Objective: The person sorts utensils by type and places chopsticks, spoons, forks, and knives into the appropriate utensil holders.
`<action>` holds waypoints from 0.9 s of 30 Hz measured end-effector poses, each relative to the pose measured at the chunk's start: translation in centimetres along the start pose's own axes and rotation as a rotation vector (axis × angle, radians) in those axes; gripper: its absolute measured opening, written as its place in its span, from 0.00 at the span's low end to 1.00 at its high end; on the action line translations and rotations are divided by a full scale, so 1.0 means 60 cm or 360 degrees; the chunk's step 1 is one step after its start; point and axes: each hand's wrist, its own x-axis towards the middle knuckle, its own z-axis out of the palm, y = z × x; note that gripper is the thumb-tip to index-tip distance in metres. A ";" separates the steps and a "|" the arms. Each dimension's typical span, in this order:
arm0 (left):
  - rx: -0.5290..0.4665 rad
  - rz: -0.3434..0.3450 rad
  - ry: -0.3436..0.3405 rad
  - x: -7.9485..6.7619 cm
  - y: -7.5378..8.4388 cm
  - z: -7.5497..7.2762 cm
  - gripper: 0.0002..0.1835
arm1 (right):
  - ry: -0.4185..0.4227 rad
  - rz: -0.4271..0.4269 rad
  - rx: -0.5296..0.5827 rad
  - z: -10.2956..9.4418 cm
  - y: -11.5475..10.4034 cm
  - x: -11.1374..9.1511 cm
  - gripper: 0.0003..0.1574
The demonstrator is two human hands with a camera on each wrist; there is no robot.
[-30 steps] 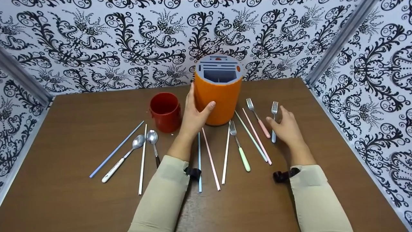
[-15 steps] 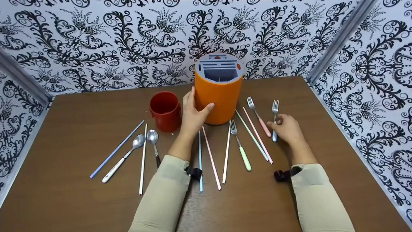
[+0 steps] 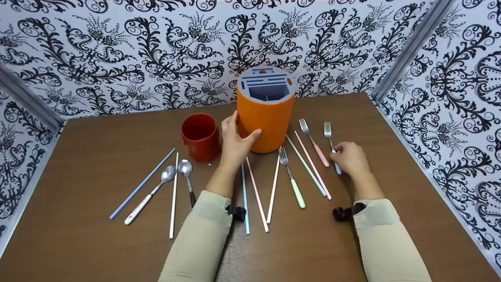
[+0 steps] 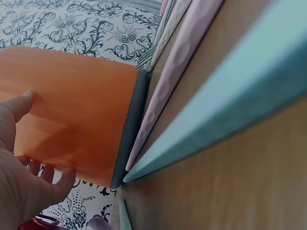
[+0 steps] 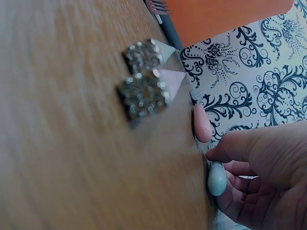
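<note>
In the head view an orange knife block (image 3: 266, 121) with a grey slotted top stands upright at the back of the table. My left hand (image 3: 236, 145) grips its lower left side, thumb across the front and fingers round the side, as the left wrist view also shows. My right hand (image 3: 350, 158) pinches a fork (image 3: 328, 133) by its light blue handle (image 5: 217, 179), tines pointing away. Just left of that lies a fork with a pink handle (image 3: 321, 156). A fork with a green handle (image 3: 297, 194) and two chopsticks, one pale green, one pink (image 3: 312, 166), lie further left.
A red cup (image 3: 200, 137) stands left of the knife block. In front of it lie two spoons (image 3: 168, 173), a blue chopstick (image 3: 143, 183) and a white chopstick (image 3: 174, 196). More chopsticks (image 3: 258, 196) lie beside the left forearm. Patterned walls (image 3: 156, 51) border the table's back and sides.
The right hand came down to the blue-handled fork and took its handle between thumb and fingers. The fork has turned, its tines swinging left. The left hand stays on the knife block.
</note>
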 end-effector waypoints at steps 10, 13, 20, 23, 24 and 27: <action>0.0026 0.0021 -0.0013 -0.001 -0.004 0.003 0.49 | -0.0022 0.0051 -0.0028 0.002 -0.003 0.000 0.24; 0.0026 0.0033 -0.0012 -0.001 -0.005 0.002 0.49 | -0.0029 0.0060 -0.0026 0.003 -0.004 0.000 0.24; 0.0040 0.0082 -0.0003 -0.001 -0.005 0.002 0.48 | -0.0023 0.0056 -0.0018 0.002 -0.003 0.000 0.23; 0.0045 0.0088 -0.0003 -0.001 -0.004 0.002 0.49 | -0.0039 0.0077 0.0013 0.000 -0.003 -0.001 0.24; 0.0047 0.0086 -0.0002 -0.002 -0.004 0.002 0.49 | -0.0048 0.0084 0.0029 -0.001 -0.003 -0.001 0.24; 0.0051 0.0081 -0.0001 -0.002 -0.003 0.002 0.49 | -0.0062 0.0102 0.0081 -0.004 -0.004 -0.002 0.24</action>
